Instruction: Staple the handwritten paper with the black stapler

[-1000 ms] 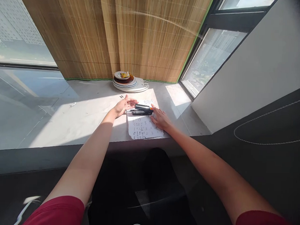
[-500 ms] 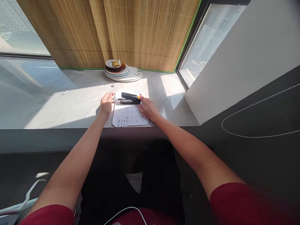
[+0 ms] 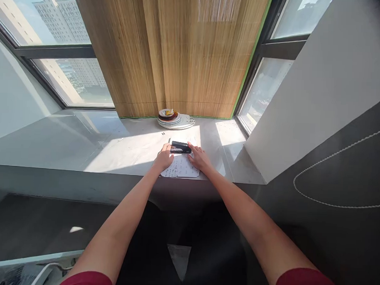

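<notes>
A black stapler [image 3: 180,147] lies across the top of a white sheet of paper with handwriting [image 3: 183,169] on a pale stone windowsill [image 3: 130,146]. My left hand [image 3: 165,157] rests at the stapler's left end, fingers curled against it. My right hand [image 3: 199,157] lies flat on the paper at the stapler's right end, fingertips touching it. Both forearms reach forward over a dark ledge.
A stack of plates [image 3: 173,119] with a small yellow item on top stands at the back of the sill, against a bamboo blind [image 3: 187,55]. A white wall [image 3: 307,92] closes the sill on the right. Two tiny dark staples [image 3: 163,133] lie behind the stapler.
The camera view has tilted up and pulled back. My left hand has moved in from the left and curled against the stapler's end; my right hand stays on the paper.
</notes>
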A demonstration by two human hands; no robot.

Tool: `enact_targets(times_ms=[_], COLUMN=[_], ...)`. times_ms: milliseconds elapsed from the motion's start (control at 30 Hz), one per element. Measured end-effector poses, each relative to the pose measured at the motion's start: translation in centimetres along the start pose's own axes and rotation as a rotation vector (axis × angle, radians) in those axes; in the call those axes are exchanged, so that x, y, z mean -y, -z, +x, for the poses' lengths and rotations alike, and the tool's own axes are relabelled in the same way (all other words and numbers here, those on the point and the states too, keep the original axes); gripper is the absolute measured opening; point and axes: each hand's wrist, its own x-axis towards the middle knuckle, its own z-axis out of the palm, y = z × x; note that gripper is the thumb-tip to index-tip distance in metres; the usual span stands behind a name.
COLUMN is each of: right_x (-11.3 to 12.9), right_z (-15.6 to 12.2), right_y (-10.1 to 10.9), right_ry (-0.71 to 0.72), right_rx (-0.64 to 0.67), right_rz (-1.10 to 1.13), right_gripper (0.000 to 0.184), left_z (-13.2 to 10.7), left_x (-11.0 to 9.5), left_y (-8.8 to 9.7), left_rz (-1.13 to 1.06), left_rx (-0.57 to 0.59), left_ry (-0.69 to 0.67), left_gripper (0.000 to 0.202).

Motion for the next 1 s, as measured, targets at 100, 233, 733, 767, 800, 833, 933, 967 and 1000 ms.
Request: enact_targets(times_ms=[100, 233, 733, 767, 800, 833, 933, 967, 1000], right_x=[-0.4, -0.7, -0.6, -0.5, -0.4, -0.4, -0.4, -0.5, -0.5], right_z=[0.1, 0.2, -0.1, 0.0, 0.0, 0.0, 0.0, 0.0, -0.1], right_y=[-0.2, -0.3, -0.6, -0.6, -0.6, -0.7, -0.8, -0.8, -0.8], right_ry=[-0.015, 0.007, 0.026, 0.040, 0.052, 0.061, 0.076, 0.078, 0.079], right_rx=[-0.037, -0.070, -0.063, -0.062, -0.066, -0.072, -0.108, -0.124, -0.142], right_rz=[0.072, 0.076, 0.019, 0.021, 0.024, 0.027, 0.035, 0.035, 0.032], right_gripper=[0.055, 0.051, 0.036, 0.031, 0.025, 0.021, 0.013, 0.012, 0.013], left_z=[-0.6, -0.9, -1.7, -1.9, -2.0, -2.1, -2.2, -2.1, -2.0], left_x=[-0.3, -0.5, 0.7, 0.6, 0.4, 0.2, -0.2, -0.2, -0.3], left_y=[0.0, 0.1, 0.0, 0.0, 0.0, 0.0, -0.1, -0.1, -0.1], left_rz=[0.146, 0.156, -0.012, -0.012, -0.012, -0.014, -0.051, -0.077, -0.111], left_rx=[0.018, 0.017, -0.116, -0.128, -0.136, -0.142, -0.154, -0.162, -0.173], left_ry=[-0.073, -0.149, 0.122, 0.130, 0.136, 0.141, 0.171, 0.187, 0.207], left_gripper=[0.064, 0.061, 0.039, 0.037, 0.036, 0.036, 0.041, 0.042, 0.043])
